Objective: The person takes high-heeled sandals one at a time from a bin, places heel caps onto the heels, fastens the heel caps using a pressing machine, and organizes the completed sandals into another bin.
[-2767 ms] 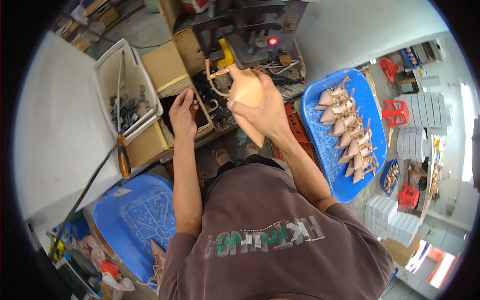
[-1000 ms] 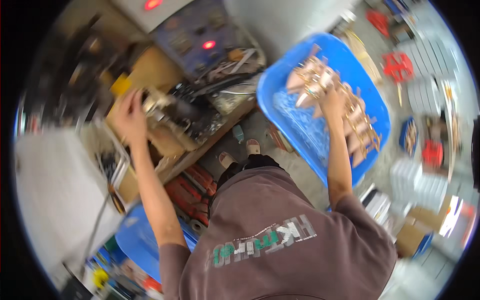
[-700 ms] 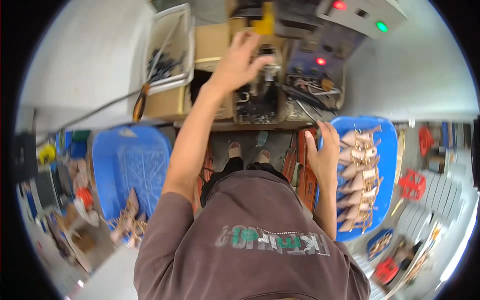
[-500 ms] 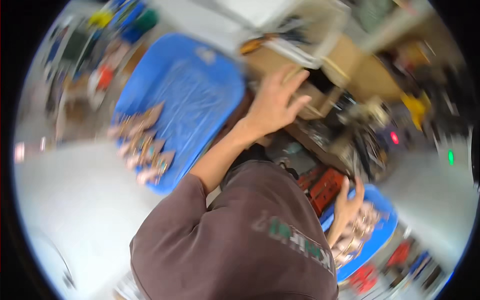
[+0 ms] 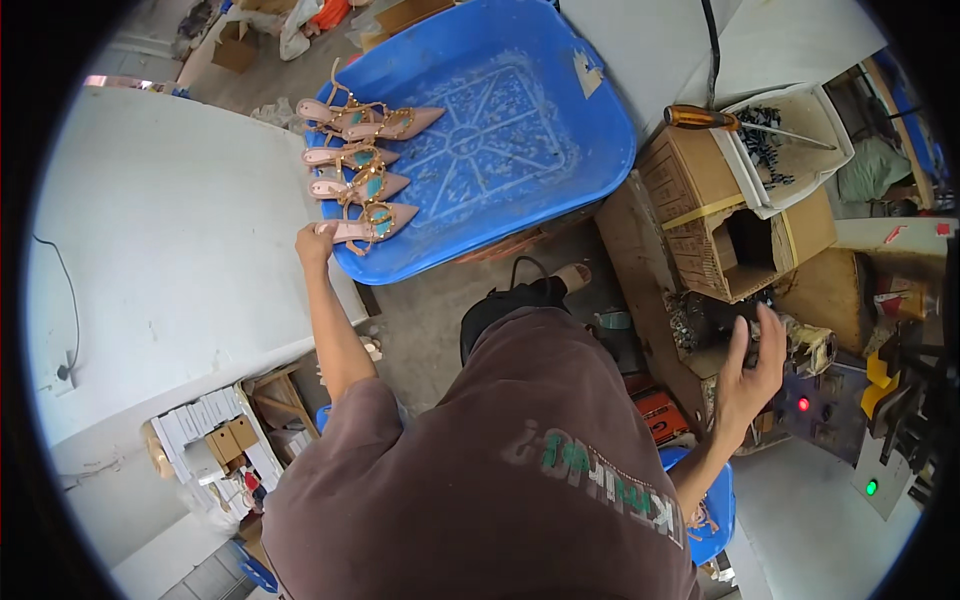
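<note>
Several pink pointed-toe strappy shoes (image 5: pixel 365 187) with gold studs and turquoise insole patches lie in a row along the left rim of a large blue plastic tub (image 5: pixel 590 150). My left hand (image 5: pixel 315 243) is closed on the heel end of the nearest shoe (image 5: pixel 372 228), which rests at the tub's corner; the fingertips are partly hidden. Over on the right, my right hand (image 5: pixel 750 375) is raised with fingers apart and holds nothing. It is nearest to the machine with a red light (image 5: pixel 803 404).
A cardboard box (image 5: pixel 690 180) bears a white tray (image 5: pixel 822 118) of small dark parts and an orange-handled screwdriver (image 5: pixel 700 118). A second blue tub (image 5: pixel 722 505) with shoes stands at lower right, partly behind my arm. A white table (image 5: pixel 180 250) spans the left.
The view has swung round and sharpened. My left hand has gone from near the boxes to the nearest shoe in the large tub. My right hand has left the smaller tub and risen.
</note>
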A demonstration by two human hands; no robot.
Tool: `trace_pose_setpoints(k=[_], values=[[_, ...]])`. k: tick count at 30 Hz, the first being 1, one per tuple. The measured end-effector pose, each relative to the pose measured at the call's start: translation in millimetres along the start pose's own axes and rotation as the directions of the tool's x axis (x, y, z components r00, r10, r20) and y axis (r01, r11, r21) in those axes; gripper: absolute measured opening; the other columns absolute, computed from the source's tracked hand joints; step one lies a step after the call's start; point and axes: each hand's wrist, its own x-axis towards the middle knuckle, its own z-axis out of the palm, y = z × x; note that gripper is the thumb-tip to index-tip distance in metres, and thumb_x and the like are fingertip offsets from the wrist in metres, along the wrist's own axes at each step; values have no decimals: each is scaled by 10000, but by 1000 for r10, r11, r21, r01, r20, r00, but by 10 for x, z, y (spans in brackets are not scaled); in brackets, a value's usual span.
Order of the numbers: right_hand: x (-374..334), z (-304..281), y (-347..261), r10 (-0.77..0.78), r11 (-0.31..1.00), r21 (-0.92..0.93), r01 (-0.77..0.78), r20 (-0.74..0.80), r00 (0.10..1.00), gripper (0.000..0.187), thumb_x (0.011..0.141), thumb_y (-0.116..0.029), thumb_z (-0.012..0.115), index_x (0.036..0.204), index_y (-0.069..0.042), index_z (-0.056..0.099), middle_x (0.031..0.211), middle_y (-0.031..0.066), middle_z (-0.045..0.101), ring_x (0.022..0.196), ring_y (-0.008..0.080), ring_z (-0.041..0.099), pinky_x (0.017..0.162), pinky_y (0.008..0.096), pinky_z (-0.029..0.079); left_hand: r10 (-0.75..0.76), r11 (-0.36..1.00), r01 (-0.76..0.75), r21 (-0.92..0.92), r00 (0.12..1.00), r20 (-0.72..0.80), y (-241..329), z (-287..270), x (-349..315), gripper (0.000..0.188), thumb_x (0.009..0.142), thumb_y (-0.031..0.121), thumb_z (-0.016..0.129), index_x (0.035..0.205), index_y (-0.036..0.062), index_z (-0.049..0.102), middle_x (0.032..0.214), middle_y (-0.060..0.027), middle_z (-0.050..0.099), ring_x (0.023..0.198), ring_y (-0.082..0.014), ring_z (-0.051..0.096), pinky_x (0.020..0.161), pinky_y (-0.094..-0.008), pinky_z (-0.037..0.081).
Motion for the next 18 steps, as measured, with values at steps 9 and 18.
trace_pose_setpoints(k=[9,18], values=[[-248,-47,-583,-108,666,737,-112,244,964,522,895,-309,669,1294,16,582,1270,200,599,1141,302,610,1025,399,428,677,729,-455,-511,591,439,2821,-1987,-1239,173,841,32,674,990,-56,682,893,-103,707,820,-169,662,775,-328,538],[-625,-46,-459,-113,-295,610,-736,742,661,823,866,-487,626,1474,1,362,1248,169,578,928,229,655,822,344,522,821,83,-38,-996,-563,90,4758,-239,-2213,183,786,35,706,956,-30,718,926,-147,721,898,-305,703,841,-366,538]])
